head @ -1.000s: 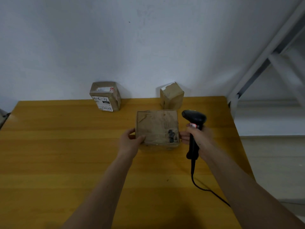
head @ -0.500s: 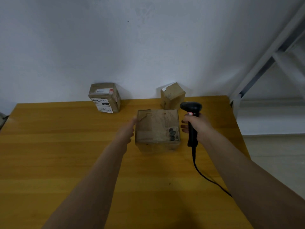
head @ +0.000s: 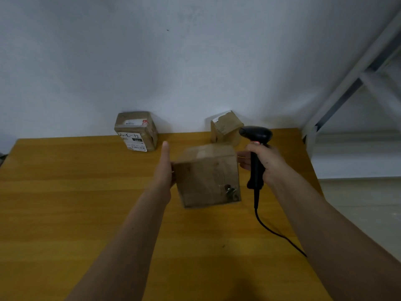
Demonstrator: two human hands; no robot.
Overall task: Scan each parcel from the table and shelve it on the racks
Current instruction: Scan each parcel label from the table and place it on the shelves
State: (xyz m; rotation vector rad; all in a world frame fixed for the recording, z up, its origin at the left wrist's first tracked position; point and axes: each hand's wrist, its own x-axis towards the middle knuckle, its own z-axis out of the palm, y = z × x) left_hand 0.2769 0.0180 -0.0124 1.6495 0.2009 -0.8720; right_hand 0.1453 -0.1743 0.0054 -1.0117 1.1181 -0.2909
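A brown cardboard parcel point(head: 206, 177) is tipped up over the middle of the wooden table point(head: 65, 192), its clear-taped face with a dark mark turned toward me. My left hand point(head: 163, 170) presses flat against the parcel's left side, thumb pointing straight up; its fingers are mostly hidden. My right hand point(head: 269, 164) grips the handle of a black barcode scanner point(head: 257, 133), and its fingertips touch the parcel's right side. The scanner head points left, above the parcel's far right corner.
Two more parcels stand against the white wall: one with a white label point(head: 135, 131) at the back left, a smaller torn one point(head: 225, 128) behind the held parcel. The scanner cable point(head: 271, 230) trails over the table toward me. A white metal rack frame point(head: 358, 79) rises at the right.
The parcel lay flat on the table; now it is tipped up with its near edge raised. My left hand moved from its near corner to its left side. The scanner hand moved slightly away from me.
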